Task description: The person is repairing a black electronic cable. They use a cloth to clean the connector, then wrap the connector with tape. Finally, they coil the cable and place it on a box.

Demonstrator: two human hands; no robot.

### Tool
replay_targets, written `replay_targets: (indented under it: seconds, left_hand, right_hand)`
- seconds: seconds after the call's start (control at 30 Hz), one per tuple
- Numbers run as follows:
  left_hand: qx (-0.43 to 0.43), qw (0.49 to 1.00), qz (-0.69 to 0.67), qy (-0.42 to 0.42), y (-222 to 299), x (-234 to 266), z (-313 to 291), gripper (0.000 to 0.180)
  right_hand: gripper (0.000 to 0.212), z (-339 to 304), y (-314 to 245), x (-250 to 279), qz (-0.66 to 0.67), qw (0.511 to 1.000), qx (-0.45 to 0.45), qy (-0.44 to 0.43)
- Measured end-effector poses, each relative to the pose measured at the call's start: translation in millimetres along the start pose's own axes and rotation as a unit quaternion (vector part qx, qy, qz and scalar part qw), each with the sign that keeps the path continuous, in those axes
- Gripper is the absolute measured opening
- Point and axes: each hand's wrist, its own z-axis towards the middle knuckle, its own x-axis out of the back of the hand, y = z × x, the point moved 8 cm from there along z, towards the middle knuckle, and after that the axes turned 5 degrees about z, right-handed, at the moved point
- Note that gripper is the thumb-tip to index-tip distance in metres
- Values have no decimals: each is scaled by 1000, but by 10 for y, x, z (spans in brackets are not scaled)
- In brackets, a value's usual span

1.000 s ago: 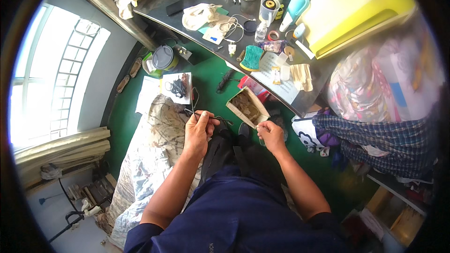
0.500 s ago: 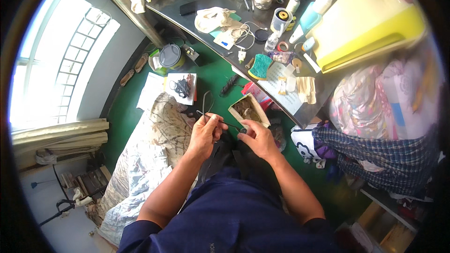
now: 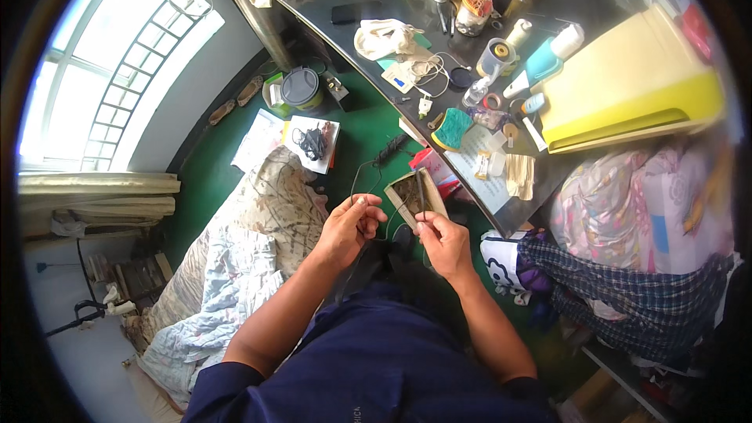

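Note:
A thin dark cord [image 3: 354, 182] runs up from my left hand [image 3: 351, 223] in a loose arc. The thumb and forefinger of that hand pinch it, while the other fingers curl loosely. Lower down, a thin loop of it hangs between my hands. To the right, my right hand [image 3: 444, 244] is closed, thumb against forefinger, on a slim dark stick-like piece [image 3: 421, 189] pointing away from me. Whether this piece belongs to the cord I cannot tell. Beyond it lies a small open cardboard box [image 3: 397, 205], its contents brownish and unclear.
A black table [image 3: 329, 37] crosses the far side, with a white cable, a green-yellow sponge [image 3: 452, 129], bottles and tape. On the green floor are a lidded bucket [image 3: 301, 88] and a tangle of black cables [image 3: 312, 143]. Bedding [image 3: 258, 211] lies left, bundled fabric [image 3: 627, 266] right.
My hands have moved apart; the cord stretched between them now sags. The right hand has turned, and the slim dark piece now sticks up from it. The view has shifted slightly.

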Motion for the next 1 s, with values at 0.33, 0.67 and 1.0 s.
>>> replay_targets:
  seconds: [0.33, 0.67, 1.0]
  left_hand:
    - [35, 984, -171, 16, 118, 140, 31, 43]
    - [38, 985, -171, -6, 605, 474, 185, 41]
    - [9, 995, -98, -30, 1148, 701, 250, 21]
  right_hand:
    - [22, 83, -423, -284, -46, 986, 119, -105]
    - [13, 538, -726, -720, -176, 964, 166, -108]
    - [18, 1047, -1080, -1185, -208, 952, 214, -68]
